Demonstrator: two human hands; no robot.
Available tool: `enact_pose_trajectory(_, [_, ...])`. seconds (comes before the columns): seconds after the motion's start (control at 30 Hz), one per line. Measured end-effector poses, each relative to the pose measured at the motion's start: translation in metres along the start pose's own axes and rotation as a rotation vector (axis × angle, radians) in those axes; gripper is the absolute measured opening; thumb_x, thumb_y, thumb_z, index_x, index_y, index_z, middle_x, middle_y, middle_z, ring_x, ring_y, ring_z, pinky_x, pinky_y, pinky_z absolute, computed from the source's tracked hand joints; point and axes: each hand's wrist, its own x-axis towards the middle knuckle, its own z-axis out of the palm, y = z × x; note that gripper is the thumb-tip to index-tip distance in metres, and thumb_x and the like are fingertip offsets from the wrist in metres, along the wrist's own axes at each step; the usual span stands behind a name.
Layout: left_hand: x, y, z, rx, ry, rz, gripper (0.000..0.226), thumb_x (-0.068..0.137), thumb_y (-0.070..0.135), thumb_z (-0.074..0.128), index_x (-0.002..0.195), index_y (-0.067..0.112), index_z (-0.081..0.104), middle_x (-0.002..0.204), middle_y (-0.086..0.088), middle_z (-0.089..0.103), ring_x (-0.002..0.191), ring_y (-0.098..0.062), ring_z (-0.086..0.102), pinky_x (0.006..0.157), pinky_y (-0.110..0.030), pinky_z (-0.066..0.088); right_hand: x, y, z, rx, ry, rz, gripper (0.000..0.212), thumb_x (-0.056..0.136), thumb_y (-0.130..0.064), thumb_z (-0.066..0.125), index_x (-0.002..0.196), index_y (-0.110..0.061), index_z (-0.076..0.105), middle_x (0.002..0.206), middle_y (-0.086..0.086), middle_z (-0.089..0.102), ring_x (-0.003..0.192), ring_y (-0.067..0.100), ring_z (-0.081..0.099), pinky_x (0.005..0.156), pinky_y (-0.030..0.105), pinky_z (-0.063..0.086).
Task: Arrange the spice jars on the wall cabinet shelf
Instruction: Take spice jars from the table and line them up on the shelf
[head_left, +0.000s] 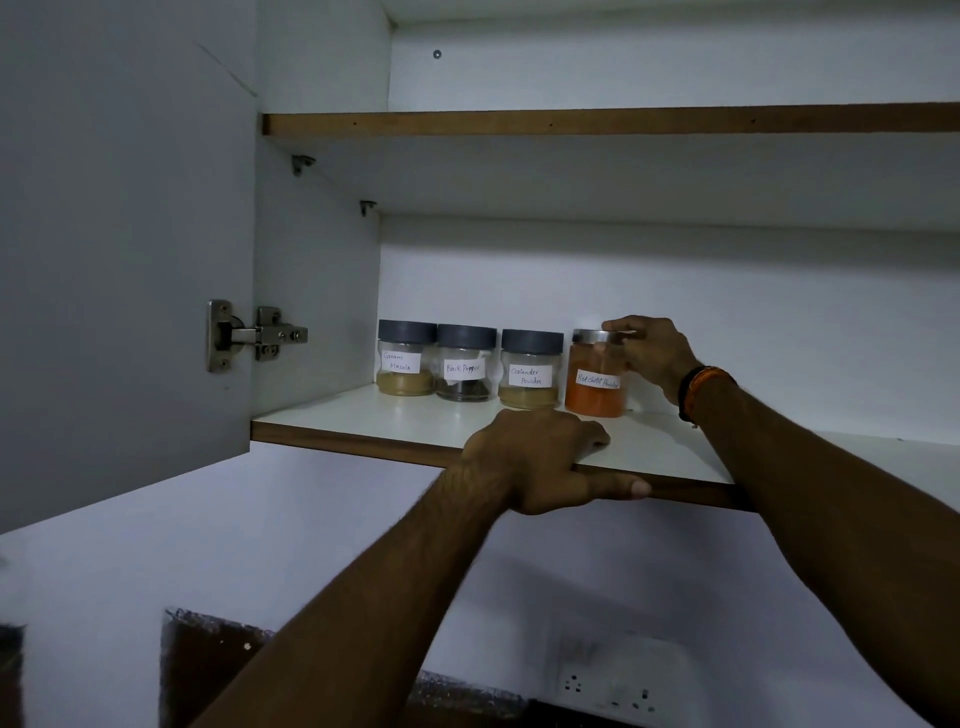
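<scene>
Orange-filled glass chilli jar, upright, rightmost in the row, is gripped at its steel lid by the right hand; the left hand is clamped on the white shelf's edge.

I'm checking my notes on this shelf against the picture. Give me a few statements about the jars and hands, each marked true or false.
1. Four jars stand on the lower shelf. True.
2. The right hand holds the Red Chilli Powder jar. True.
3. The Black Pepper jar is leftmost. False: the Garam Masala jar is.
4. The left hand holds the Coriander Powder jar. False: it grips the shelf's front edge.
5. All lids are grey. False: the chilli jar's lid is silver.
</scene>
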Motion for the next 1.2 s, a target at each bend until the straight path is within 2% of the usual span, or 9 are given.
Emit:
enact_pose_trajectory(0.17, [-0.004, 0.002, -0.002, 0.021, -0.002, -0.007, 0.083, 0.083, 0.085, 0.033, 0.143, 0.03, 0.05, 0.142, 0.001, 0.058, 0.126, -0.02, 0.054, 0.093, -0.038, 0.044, -0.008, 0.001, 0.001, -0.012, 0.012, -0.002, 0.042, 0.092, -0.02, 0.073, 0.133, -0.011, 0.064, 0.134, 0.012, 0.065, 0.125, 0.032, 0.059, 0.109, 0.049, 0.049])
enact_pose_trajectory(0.37, [-0.006, 0.003, -0.005, 0.022, 0.014, -0.011, 0.08, 0.084, 0.084, 0.037, 0.141, 0.03, 0.052, 0.14, 0.001, 0.059, 0.125, -0.02, 0.054, 0.092, -0.035, 0.042, -0.028, -0.012, -0.004, -0.095, 0.105, -0.046, 0.051, 0.098, -0.036, 0.065, 0.144, -0.015, 0.054, 0.151, 0.008, 0.053, 0.137, 0.027, 0.05, 0.116, 0.041, 0.041])
enact_pose_trajectory(0.53, [-0.007, 0.0, -0.006, 0.063, 0.014, -0.029, 0.082, 0.082, 0.086, 0.033, 0.141, 0.033, 0.052, 0.144, 0.002, 0.056, 0.129, -0.021, 0.051, 0.093, -0.035, 0.04, -0.066, -0.023, -0.021, -0.084, 0.104, -0.064, 0.04, 0.097, -0.037, 0.065, 0.131, -0.017, 0.064, 0.136, 0.005, 0.061, 0.125, 0.023, 0.057, 0.102, 0.035, 0.048])
enact_pose_trajectory(0.7, [-0.01, 0.004, -0.004, 0.092, -0.001, -0.026, 0.08, 0.083, 0.086, 0.026, 0.146, 0.041, 0.044, 0.153, 0.002, 0.048, 0.138, -0.023, 0.045, 0.106, -0.041, 0.038, -0.132, -0.035, -0.046, -0.031, 0.048, -0.054, 0.038, 0.093, -0.036, 0.071, 0.127, -0.02, 0.066, 0.123, 0.0, 0.064, 0.117, 0.018, 0.062, 0.101, 0.042, 0.054])
enact_pose_trajectory(0.8, [-0.015, 0.012, 0.0, 0.116, -0.014, -0.041, 0.075, 0.087, 0.083, 0.023, 0.149, 0.043, 0.039, 0.156, 0.001, 0.043, 0.142, -0.025, 0.04, 0.111, -0.045, 0.035, -0.177, -0.036, -0.052, -0.018, 0.118, -0.094, 0.036, 0.091, -0.034, 0.073, 0.124, -0.019, 0.069, 0.121, -0.002, 0.068, 0.107, 0.013, 0.066, 0.091, 0.029, 0.056])
enact_pose_trajectory(0.87, [-0.019, 0.02, 0.003, 0.141, 0.031, -0.044, 0.068, 0.092, 0.077, 0.022, 0.148, 0.042, 0.04, 0.154, 0.001, 0.046, 0.14, -0.027, 0.043, 0.109, -0.047, 0.037, -0.206, -0.032, -0.05, -0.005, 0.191, -0.124, 0.03, 0.091, -0.028, 0.074, 0.119, -0.017, 0.072, 0.117, -0.002, 0.071, 0.1, 0.011, 0.068, 0.083, 0.019, 0.054])
enact_pose_trajectory(0.97, [-0.027, 0.033, 0.009, 0.221, 0.179, -0.01, 0.055, 0.1, 0.06, 0.029, 0.143, 0.032, 0.047, 0.142, -0.003, 0.058, 0.126, -0.032, 0.056, 0.095, -0.045, 0.044, -0.246, -0.024, -0.042, 0.049, 0.309, -0.159, 0.02, 0.091, -0.017, 0.072, 0.11, -0.012, 0.075, 0.111, 0.002, 0.073, 0.097, 0.011, 0.069, 0.086, 0.022, 0.057])
enact_pose_trajectory(1.03, [-0.036, 0.045, 0.021, 0.279, 0.223, 0.011, 0.05, 0.1, 0.05, 0.041, 0.139, 0.021, 0.046, 0.137, -0.01, 0.058, 0.119, -0.036, 0.056, 0.093, -0.047, 0.04, -0.271, -0.018, -0.035, 0.054, 0.353, -0.146, 0.016, 0.092, -0.013, 0.07, 0.107, -0.011, 0.075, 0.109, 0.002, 0.073, 0.098, 0.011, 0.068, 0.088, 0.024, 0.056])
enact_pose_trajectory(1.2, [-0.062, 0.07, 0.053, 0.341, 0.261, -0.017, 0.093, 0.088, 0.054, 0.057, 0.157, 0.01, 0.014, 0.159, -0.023, 0.023, 0.146, -0.044, 0.022, 0.118, -0.062, 0.012, -0.332, 0.016, -0.019, 0.01, 0.332, -0.01, 0.016, 0.093, -0.012, 0.069, 0.107, -0.011, 0.075, 0.11, 0.002, 0.073, 0.098, 0.011, 0.068, 0.088, 0.024, 0.056])
